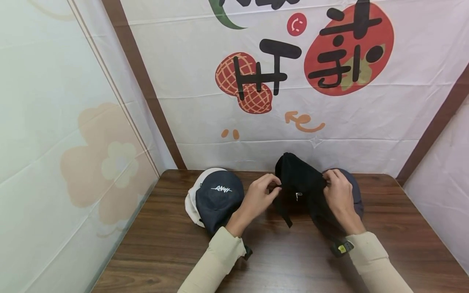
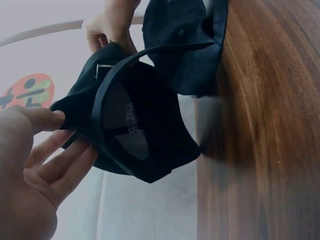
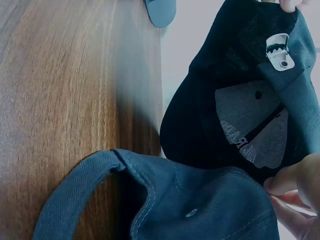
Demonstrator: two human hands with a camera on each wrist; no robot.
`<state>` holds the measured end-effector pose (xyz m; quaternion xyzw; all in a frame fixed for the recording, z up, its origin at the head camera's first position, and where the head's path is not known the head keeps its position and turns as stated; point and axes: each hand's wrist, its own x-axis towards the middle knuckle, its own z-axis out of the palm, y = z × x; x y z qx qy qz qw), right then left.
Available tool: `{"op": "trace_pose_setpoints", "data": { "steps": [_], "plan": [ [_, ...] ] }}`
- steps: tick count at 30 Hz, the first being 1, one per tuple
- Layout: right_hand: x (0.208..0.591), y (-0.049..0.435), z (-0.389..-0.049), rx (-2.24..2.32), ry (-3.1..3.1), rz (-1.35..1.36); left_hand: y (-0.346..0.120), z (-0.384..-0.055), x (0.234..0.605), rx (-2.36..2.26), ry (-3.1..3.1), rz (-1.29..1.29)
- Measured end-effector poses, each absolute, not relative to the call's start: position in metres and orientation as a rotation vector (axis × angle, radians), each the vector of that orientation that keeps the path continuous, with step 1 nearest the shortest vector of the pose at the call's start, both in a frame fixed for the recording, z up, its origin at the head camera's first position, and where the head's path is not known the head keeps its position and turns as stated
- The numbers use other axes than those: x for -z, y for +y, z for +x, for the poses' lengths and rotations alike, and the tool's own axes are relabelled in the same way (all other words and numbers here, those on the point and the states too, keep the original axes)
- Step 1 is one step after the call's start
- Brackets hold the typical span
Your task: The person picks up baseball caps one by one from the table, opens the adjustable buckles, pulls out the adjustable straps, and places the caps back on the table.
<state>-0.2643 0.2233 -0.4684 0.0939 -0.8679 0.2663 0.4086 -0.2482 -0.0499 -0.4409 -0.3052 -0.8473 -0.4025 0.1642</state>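
Note:
Both hands hold a black cap (image 1: 298,175) up over the back of the table, its inside facing the person. My left hand (image 1: 259,195) pinches the cap's left edge between thumb and fingers, as the left wrist view shows. On the other side my right hand (image 1: 338,193) pinches its right edge. A silver metal buckle (image 3: 280,52) hangs on the cap's strap, and grey lining with lettering (image 3: 250,125) shows inside. Just beyond the right hand sits a navy cap (image 1: 356,195), partly hidden by that hand; its curved strap (image 3: 75,195) stands out in the right wrist view.
To the left, a dark navy cap with white lettering (image 1: 220,199) overlaps a white cap (image 1: 192,203). All stand on a brown wooden table (image 1: 157,252). A printed white cloth (image 1: 198,110) hangs behind the table's back edge, with another cloth (image 1: 55,142) on the left.

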Motion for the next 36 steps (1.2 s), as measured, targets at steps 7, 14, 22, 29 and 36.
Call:
{"op": "trace_pose_setpoints", "data": {
  "steps": [7, 14, 22, 29, 36],
  "plan": [
    [0.472, 0.228, -0.259, -0.643, -2.309, 0.225, -0.048, -0.247, 0.447, 1.136, -2.451, -0.899],
    [0.47, 0.232, -0.255, -0.575, -2.444, 0.196, -0.046, -0.248, 0.456, 1.126, -2.518, -0.925],
    [0.468, 0.236, -0.254, -0.555, -2.521, 0.128, -0.045, -0.245, 0.462, 1.107, -2.644, -0.91],
    [0.465, 0.229, -0.252, -0.582, -2.533, 0.126, -0.043, -0.245, 0.461, 1.092, -2.678, -0.866],
    [0.465, 0.227, -0.25, -0.585, -2.564, 0.128, -0.042, -0.246, 0.462, 1.093, -2.694, -0.873]
  ]
}}
